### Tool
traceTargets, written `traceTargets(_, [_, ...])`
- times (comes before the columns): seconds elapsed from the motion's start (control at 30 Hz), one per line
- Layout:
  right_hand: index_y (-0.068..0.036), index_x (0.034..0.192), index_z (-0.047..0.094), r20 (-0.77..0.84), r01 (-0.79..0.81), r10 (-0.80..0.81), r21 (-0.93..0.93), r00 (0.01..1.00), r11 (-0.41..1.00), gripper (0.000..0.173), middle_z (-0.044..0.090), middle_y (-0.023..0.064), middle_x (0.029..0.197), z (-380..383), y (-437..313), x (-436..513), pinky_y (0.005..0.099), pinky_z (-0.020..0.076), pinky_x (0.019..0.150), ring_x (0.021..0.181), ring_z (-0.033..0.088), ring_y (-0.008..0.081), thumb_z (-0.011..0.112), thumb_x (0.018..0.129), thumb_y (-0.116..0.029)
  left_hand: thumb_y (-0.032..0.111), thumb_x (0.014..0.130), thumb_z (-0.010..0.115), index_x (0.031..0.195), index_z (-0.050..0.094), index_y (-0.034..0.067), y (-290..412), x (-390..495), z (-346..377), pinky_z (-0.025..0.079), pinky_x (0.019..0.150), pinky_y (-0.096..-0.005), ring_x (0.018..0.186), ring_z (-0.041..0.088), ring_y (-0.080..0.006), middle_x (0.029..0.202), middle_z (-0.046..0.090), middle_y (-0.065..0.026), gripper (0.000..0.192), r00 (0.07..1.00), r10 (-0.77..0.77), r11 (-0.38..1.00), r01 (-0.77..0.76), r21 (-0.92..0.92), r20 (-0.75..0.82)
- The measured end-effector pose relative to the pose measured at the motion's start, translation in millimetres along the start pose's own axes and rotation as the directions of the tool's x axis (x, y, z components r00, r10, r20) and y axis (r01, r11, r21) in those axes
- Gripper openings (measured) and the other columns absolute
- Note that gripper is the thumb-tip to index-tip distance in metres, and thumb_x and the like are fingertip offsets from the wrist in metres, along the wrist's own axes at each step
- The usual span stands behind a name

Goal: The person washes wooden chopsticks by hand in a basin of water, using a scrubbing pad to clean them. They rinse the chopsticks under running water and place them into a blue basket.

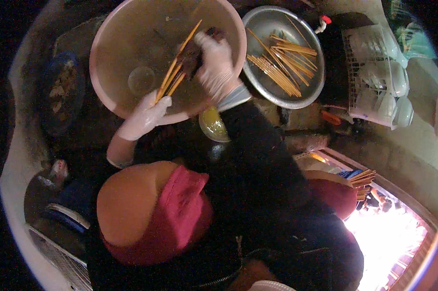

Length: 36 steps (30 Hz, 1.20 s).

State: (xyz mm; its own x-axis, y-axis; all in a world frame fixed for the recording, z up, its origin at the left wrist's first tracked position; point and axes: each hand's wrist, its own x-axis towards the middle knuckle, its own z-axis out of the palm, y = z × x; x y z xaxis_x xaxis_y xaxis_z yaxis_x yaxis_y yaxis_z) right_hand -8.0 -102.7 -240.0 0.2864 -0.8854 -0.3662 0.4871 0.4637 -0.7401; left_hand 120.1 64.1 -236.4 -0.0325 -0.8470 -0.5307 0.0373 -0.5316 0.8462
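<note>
My left hand (pixel 142 118), in a pale glove, grips the lower ends of a few wooden chopsticks (pixel 173 74) over the near rim of a large pink plastic basin (pixel 95 85). My right hand (pixel 219 65), gloved and motion-blurred, is closed on a dark, wet scrubber or cloth (pixel 191 60) that touches the chopsticks; its exact kind is unclear. Cloudy water fills the basin, and a round, clear dish (pixel 141 80) shows in it. Partly under my right forearm, a bowl of yellowish liquid (pixel 212 125) stands by the near rim.
Right of the basin, a steel bowl (pixel 284 103) holds many loose chopsticks (pixel 277 76). Beyond it are a red-handled tap (pixel 326 20) and a dish rack (pixel 368 76) with white bowls (pixel 402 82). At left sits a dark tub (pixel 46 120) with scraps. More chopsticks (pixel 362 180) stand at lower right.
</note>
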Motion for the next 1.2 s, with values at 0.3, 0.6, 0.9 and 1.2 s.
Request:
traceTargets(0.3, [-0.004, 0.119, 0.061, 0.303, 0.209, 0.275, -0.922, 0.912, 0.325, 0.038, 0.069, 0.0113, 0.098, -88, -125, -38, 0.0362, 0.054, 0.082, 0.091, 0.066, 0.0233, 0.07, 0.084, -0.015, 0.018, 0.097, 0.043, 0.124, 0.051, 0.0, -27, 73, -127, 0.048, 0.089, -0.0479, 0.108, 0.061, -0.0399, 0.112, 0.064, -0.0249, 0.033, 0.813, 0.372, 0.374, 0.311, 0.874, -0.448])
traceTargets(0.6, [-0.01, 0.118, 0.062, 0.15, 0.568, 0.647, -0.648, 0.748, -0.507, 0.039, 0.062, 0.0155, 0.118, -141, -87, -66, 0.0426, 0.0497, 0.09, 0.104, 0.062, 0.0316, 0.068, 0.084, -0.028, 0.013, 0.092, 0.042, 0.123, 0.056, 0.002, -69, 126, -146, 0.046, 0.096, -0.0496, 0.114, 0.058, -0.0406, 0.121, 0.061, -0.0248, 0.036, 0.865, 0.117, 0.352, 0.423, 0.835, -0.487])
traceTargets(0.9, [-0.007, 0.117, 0.059, 0.436, 0.494, 0.269, -0.569, 0.859, -0.657, 0.035, 0.062, 0.0175, 0.112, -77, 7, 1, 0.0444, 0.0517, 0.088, 0.105, 0.061, 0.0365, 0.06, 0.085, -0.023, 0.024, 0.092, 0.053, 0.111, 0.058, 0.004, -78, 55, -163, 0.052, 0.061, -0.0393, 0.067, 0.062, -0.029, 0.084, 0.061, -0.0147, 0.027, 0.894, -0.088, 0.858, 0.292, 0.422, -0.44])
traceTargets(1.2, [-0.01, 0.111, 0.064, 0.069, 0.371, 0.438, -0.657, 0.896, -0.656, 0.03, 0.068, 0.0168, 0.088, -111, -219, -92, 0.0474, 0.052, 0.076, 0.086, 0.066, 0.0371, 0.061, 0.085, -0.025, 0.025, 0.092, 0.058, 0.11, 0.057, 0.008, 79, -19, -70, 0.05, 0.05, -0.026, 0.058, 0.052, -0.0078, 0.072, 0.053, 0.0026, 0.025, 0.997, -0.08, 0.936, 0.069, 0.344, 0.018])
